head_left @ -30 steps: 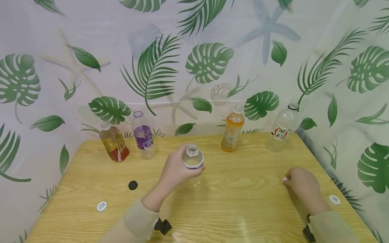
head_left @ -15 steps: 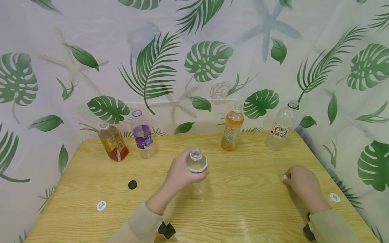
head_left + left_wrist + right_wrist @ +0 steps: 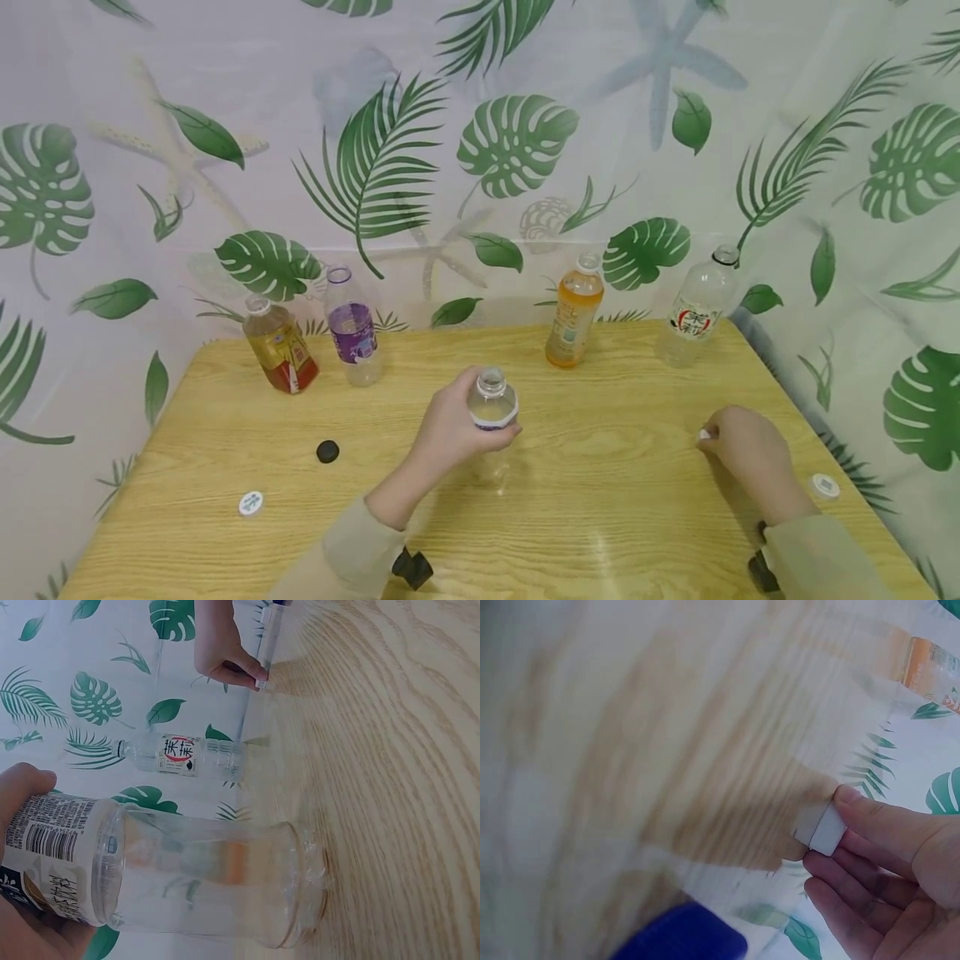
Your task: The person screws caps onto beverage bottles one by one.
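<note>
My left hand [image 3: 450, 425] grips a clear plastic bottle [image 3: 493, 408] by its labelled upper part, above the middle of the table. The bottle is upright and its mouth has no cap. In the left wrist view, the bare lower part of this bottle [image 3: 202, 877] reaches down to the wood or close to it; I cannot tell if it touches. At the right, my right hand [image 3: 746, 450] pinches a small white bottle cap [image 3: 703, 435] at the tabletop. The right wrist view has this cap [image 3: 829, 831] between thumb and fingers.
Uncapped bottles stand along the back: a yellow-labelled one [image 3: 281, 346], a purple-labelled one [image 3: 354, 333], an orange one [image 3: 574, 317] and a clear one [image 3: 693, 317]. Loose caps lie about: black [image 3: 327, 451], white [image 3: 251, 502] and another white [image 3: 824, 486] near the right edge.
My left hand has shifted slightly to the right and toward me with the bottle, most of it in the first half second. The right hand stays in place with the cap.
</note>
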`<action>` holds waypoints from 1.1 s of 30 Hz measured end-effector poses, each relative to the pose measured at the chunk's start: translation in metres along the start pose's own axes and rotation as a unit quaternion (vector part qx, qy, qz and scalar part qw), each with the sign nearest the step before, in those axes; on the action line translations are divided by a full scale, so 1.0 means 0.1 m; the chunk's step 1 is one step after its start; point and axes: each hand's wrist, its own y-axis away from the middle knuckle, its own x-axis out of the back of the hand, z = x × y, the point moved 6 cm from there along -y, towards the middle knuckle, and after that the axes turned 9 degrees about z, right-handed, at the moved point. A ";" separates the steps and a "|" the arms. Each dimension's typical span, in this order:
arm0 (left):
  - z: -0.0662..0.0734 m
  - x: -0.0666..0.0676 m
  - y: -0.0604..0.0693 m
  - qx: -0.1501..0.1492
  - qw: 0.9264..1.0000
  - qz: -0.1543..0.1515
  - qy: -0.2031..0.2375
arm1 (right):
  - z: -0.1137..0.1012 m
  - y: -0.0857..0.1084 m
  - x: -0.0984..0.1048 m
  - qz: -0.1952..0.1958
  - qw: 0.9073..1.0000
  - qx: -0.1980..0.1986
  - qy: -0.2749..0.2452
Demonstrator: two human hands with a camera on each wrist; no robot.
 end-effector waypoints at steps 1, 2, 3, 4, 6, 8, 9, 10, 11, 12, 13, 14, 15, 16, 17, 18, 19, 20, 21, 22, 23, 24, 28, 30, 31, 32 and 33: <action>0.00 0.01 0.00 -0.001 1.000 0.000 0.001 | -0.01 -0.01 0.00 -0.003 1.000 -0.001 0.001; -0.01 0.02 0.00 -0.001 1.000 -0.001 0.003 | -0.01 -0.02 0.00 -0.007 1.000 -0.002 0.003; -0.01 0.02 -0.01 -0.001 1.000 -0.002 0.004 | -0.01 -0.04 -0.01 -0.010 1.000 -0.003 0.004; -0.01 0.02 0.00 0.000 1.000 -0.004 0.006 | -0.01 -0.03 0.00 -0.015 1.000 -0.006 0.005; -0.01 0.01 0.01 0.001 1.000 -0.007 0.006 | -0.01 -0.01 0.00 -0.020 1.000 -0.007 0.002; -0.01 0.00 0.01 0.004 1.000 -0.006 0.005 | -0.01 -0.01 0.02 -0.019 1.000 -0.007 -0.010; -0.01 0.00 0.01 0.004 1.000 -0.005 0.005 | -0.03 -0.02 0.03 -0.016 1.000 -0.006 -0.017; -0.01 0.00 0.01 0.004 1.000 -0.004 0.004 | -0.04 -0.03 0.05 -0.014 1.000 -0.005 -0.027; 0.00 0.00 0.00 0.003 1.000 -0.003 0.004 | -0.07 -0.04 0.07 -0.010 0.999 -0.002 -0.036; 0.00 0.00 0.00 0.003 1.000 -0.003 0.005 | -0.09 -0.05 0.09 -0.009 0.999 -0.002 -0.046; 0.00 0.00 0.00 0.003 1.000 -0.003 0.005 | -0.14 -0.07 0.11 -0.006 0.999 0.001 -0.051; 0.00 0.00 0.00 0.000 1.000 -0.003 0.005 | -0.19 -0.09 0.14 -0.002 0.999 0.009 -0.053; 0.00 0.00 0.00 -0.001 1.000 -0.003 0.004 | -0.26 -0.12 0.17 -0.001 0.998 0.015 -0.056; 0.00 0.00 0.00 0.000 1.000 -0.004 0.004 | -0.33 -0.14 0.20 0.000 0.998 0.021 -0.057; 0.00 0.00 0.00 -0.001 1.000 -0.005 0.003 | -0.40 -0.16 0.23 0.001 0.998 0.027 -0.056; 0.00 0.00 0.01 0.001 1.000 -0.005 0.003 | -0.48 -0.19 0.26 0.003 0.998 0.032 -0.055; 0.00 0.01 0.01 0.001 1.000 -0.005 0.003 | -0.57 -0.21 0.30 0.008 0.998 0.040 -0.054; 0.00 0.01 0.01 0.002 1.000 -0.005 0.003 | -0.65 -0.23 0.34 0.008 0.997 0.045 -0.055; 0.00 0.01 0.01 0.004 1.000 -0.005 0.003 | -0.73 -0.26 0.37 0.010 0.997 0.049 -0.057; 0.00 0.01 0.01 0.005 1.000 -0.005 0.003 | -0.81 -0.27 0.40 0.012 0.997 0.054 -0.058; 0.00 0.01 0.01 0.005 1.000 -0.005 0.003 | -0.88 -0.29 0.43 0.013 0.997 0.057 -0.059; 0.00 0.01 0.01 0.006 1.000 -0.005 0.003 | -0.96 -0.31 0.46 0.015 0.996 0.062 -0.061; -0.01 0.00 0.00 0.006 1.000 -0.004 0.004 | -1.24 -0.34 0.59 0.022 0.994 0.084 -0.068; -0.01 0.00 0.00 0.005 1.000 -0.005 0.005 | -1.39 -0.34 0.65 0.033 0.992 0.101 -0.073; -0.01 0.00 0.00 0.005 1.000 -0.005 0.005 | -1.46 -0.34 0.68 0.040 0.991 0.109 -0.073; -0.02 0.00 0.00 0.004 1.000 -0.005 0.006 | -1.53 -0.33 0.71 0.049 0.989 0.118 -0.073; -0.01 0.01 0.00 0.003 1.000 -0.005 0.005 | -1.60 -0.32 0.74 0.057 0.987 0.127 -0.075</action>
